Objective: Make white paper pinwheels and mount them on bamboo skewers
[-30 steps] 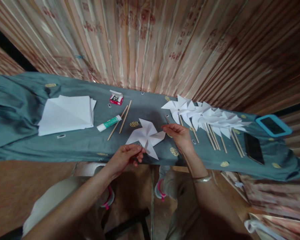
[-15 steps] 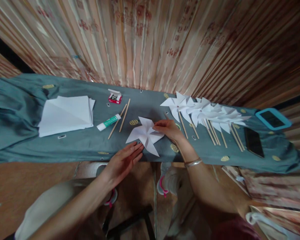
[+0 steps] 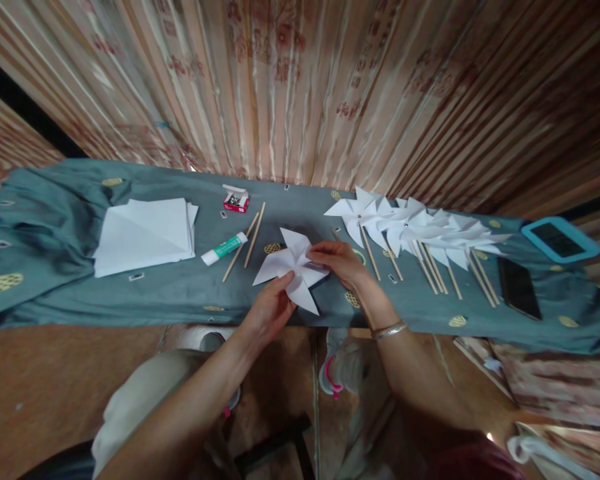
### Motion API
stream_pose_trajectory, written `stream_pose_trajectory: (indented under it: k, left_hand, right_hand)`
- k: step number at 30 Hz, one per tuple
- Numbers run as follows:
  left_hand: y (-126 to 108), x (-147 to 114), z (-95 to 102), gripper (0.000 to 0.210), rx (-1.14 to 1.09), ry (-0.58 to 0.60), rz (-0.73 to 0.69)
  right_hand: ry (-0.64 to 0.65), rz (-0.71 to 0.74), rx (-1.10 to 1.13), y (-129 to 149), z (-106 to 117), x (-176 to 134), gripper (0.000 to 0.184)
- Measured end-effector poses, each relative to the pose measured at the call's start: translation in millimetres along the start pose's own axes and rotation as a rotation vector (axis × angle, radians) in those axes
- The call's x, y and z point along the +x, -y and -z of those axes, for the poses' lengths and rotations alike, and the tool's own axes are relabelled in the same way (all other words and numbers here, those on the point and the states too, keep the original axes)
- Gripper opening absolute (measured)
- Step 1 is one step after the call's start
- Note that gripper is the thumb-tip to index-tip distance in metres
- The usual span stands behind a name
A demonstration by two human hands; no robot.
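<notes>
A white paper pinwheel [image 3: 303, 293] with four pointed blades is between my two hands, over the front part of the cloth-covered table. My left hand [image 3: 271, 303] grips its lower left side, thumb on top and fingers underneath. My right hand [image 3: 339, 261] pinches the right side of the pinwheel between thumb and fingers. No stick shows on this pinwheel. Two wooden sticks [image 3: 255, 235] and a green and white glue stick [image 3: 225, 249] lie to its left. Behind them stands a small red and white box [image 3: 236, 200] with its lid up and metal pieces inside.
A stack of white paper [image 3: 145, 237] lies at the left. On the right, several finished pinwheels [image 3: 410, 223] on sticks overlap in a row. Beyond them are a black phone [image 3: 519, 287] and a blue-framed tablet [image 3: 561, 240]. A pleated curtain [image 3: 280, 100] hangs along the table's back edge.
My left hand has moved from beside the pinwheel to gripping it, with the thumb now on top. My right hand keeps its pinch. The view has shifted slightly.
</notes>
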State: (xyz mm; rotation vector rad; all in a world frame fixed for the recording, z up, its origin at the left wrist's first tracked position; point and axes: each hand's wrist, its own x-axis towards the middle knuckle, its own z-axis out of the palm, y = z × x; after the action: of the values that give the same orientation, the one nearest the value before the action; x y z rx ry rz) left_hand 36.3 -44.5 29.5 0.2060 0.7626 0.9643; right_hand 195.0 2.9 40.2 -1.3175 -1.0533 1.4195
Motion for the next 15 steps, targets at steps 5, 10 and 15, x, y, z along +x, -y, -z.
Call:
stream_pose_trajectory:
  k: [5, 10, 15]
  left_hand:
    - [-6.9, 3.2, -3.2, 0.019, 0.049, 0.029, -0.061]
    - [-17.6, 1.8, -5.3, 0.023, 0.136, 0.006, -0.222]
    - [-18.6, -1.8, -6.6, 0.027, 0.25, 0.01, -0.328]
  right_hand:
    - [-0.028, 0.196, 0.011, 5.1, -7.3, -9.2, 0.022]
    - [-0.135, 0.5, -0.345, 11.5, -12.1, -34.4, 0.004]
    - [-0.197, 0.693, -0.606, 9.7, -22.2, -54.3, 0.006]
